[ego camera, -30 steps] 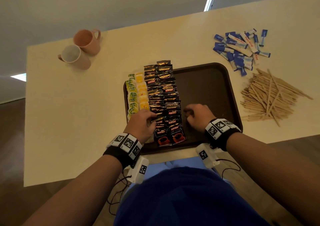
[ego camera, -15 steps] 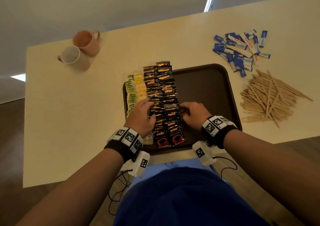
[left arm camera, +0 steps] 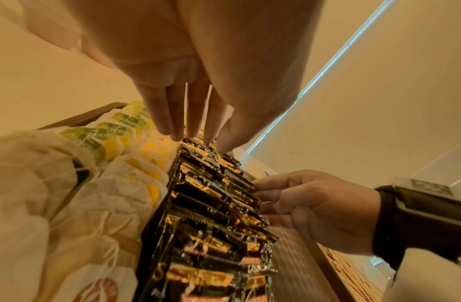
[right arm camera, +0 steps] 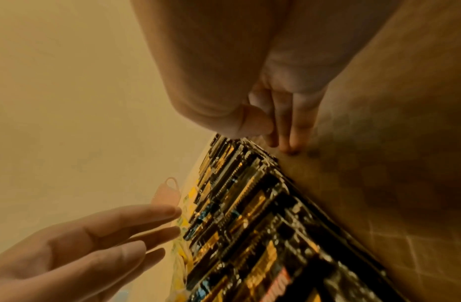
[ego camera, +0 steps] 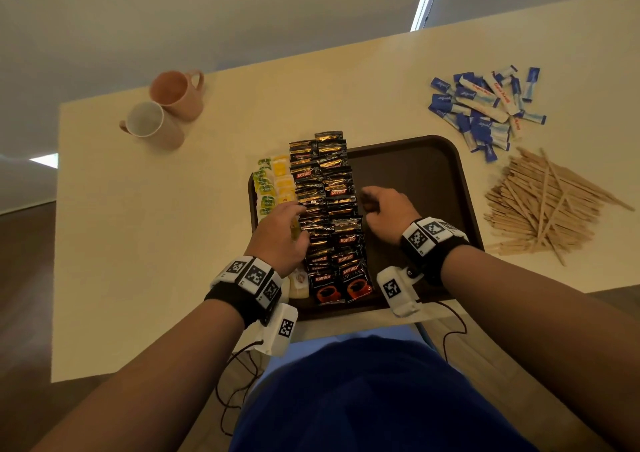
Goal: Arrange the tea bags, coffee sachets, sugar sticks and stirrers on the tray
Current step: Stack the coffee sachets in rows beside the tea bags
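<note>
A brown tray (ego camera: 415, 181) holds a column of tea bags (ego camera: 272, 184) at its left and two overlapping columns of black coffee sachets (ego camera: 325, 188) beside them. My left hand (ego camera: 287, 223) lies over the seam between tea bags and coffee, its straight fingertips (left arm camera: 193, 132) touching the left coffee column (left arm camera: 206, 196). My right hand (ego camera: 375, 203) stands against the right edge of the coffee sachets (right arm camera: 249, 214), its fingers (right arm camera: 288, 132) pointing down to the bare tray floor (right arm camera: 379, 204) and holding nothing. Blue-and-white sugar sticks (ego camera: 485, 108) and wooden stirrers (ego camera: 540, 205) lie in piles on the table right of the tray.
Two pink mugs (ego camera: 173, 91) (ego camera: 149, 122) stand at the table's far left. The tray's right half is bare. The table's near edge runs just below the tray, by my body.
Both hands have slid away from me along the coffee columns. The left fingers now reach further forward, and the right hand sits higher on the right edge.
</note>
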`<state>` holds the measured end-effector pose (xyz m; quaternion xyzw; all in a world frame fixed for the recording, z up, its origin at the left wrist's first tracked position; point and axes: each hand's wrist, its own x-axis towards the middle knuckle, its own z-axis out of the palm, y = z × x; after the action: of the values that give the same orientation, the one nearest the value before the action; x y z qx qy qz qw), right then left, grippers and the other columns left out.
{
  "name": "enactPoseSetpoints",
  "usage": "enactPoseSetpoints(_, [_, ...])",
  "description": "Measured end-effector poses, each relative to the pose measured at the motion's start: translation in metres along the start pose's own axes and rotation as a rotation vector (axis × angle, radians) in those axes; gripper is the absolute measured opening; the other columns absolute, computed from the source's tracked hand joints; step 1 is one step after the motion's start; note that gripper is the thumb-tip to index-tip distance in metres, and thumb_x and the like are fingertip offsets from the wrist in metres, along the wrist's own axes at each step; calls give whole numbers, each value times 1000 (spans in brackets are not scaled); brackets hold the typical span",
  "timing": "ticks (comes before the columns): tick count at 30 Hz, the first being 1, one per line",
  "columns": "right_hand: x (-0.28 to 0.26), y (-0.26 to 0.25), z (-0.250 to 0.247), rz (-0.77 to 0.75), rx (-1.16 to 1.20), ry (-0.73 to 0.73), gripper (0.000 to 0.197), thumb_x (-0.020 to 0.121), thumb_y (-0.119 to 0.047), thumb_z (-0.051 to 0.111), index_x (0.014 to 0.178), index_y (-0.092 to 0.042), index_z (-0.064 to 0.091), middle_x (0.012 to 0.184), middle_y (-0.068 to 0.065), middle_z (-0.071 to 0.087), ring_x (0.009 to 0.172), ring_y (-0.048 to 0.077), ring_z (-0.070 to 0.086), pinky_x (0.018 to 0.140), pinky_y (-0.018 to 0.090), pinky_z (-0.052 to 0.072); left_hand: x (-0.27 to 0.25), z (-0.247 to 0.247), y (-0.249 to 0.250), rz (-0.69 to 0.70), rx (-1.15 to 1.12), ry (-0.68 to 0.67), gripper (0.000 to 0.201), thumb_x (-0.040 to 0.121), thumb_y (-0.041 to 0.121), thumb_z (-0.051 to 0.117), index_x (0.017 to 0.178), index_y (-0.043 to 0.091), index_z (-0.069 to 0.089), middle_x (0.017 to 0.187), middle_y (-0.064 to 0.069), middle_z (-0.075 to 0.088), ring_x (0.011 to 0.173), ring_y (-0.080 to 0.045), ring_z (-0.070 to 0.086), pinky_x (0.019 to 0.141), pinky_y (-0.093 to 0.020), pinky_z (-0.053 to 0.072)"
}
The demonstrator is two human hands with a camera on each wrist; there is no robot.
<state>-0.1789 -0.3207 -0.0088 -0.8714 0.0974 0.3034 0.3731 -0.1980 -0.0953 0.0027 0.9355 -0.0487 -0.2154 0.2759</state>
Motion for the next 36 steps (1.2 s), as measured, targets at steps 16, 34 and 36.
enactPoseSetpoints(16, [40, -21, -15, -80, 13, -42, 61, 91, 2, 52, 149, -14, 40, 147, 5, 50, 136, 21, 47, 113, 34, 38, 22, -15, 12, 3, -15, -153, 56, 95, 25, 65, 146, 18, 45, 146, -1, 51, 134, -19, 47, 104, -23, 31])
enactPoseSetpoints(34, [36, -17, -23, -31, -46, 36, 47, 95, -5, 51, 140, -18, 52, 139, 3, 57, 128, 21, 54, 108, 35, 42, 17, -37, -23, -157, -129, 72, 33, 92, 18, 66, 125, 15, 64, 126, -4, 65, 113, -21, 61, 93, -26, 45])
enactPoseSetpoints(36, [20, -5, -21, 2, -106, 57, 37, 96, -11, 53, 132, -19, 59, 132, 3, 62, 119, 20, 59, 101, 31, 45, 11, -40, -39, -260, -143, 109, 28, 92, 18, 65, 120, 14, 66, 121, -5, 67, 104, -21, 64, 87, -29, 48])
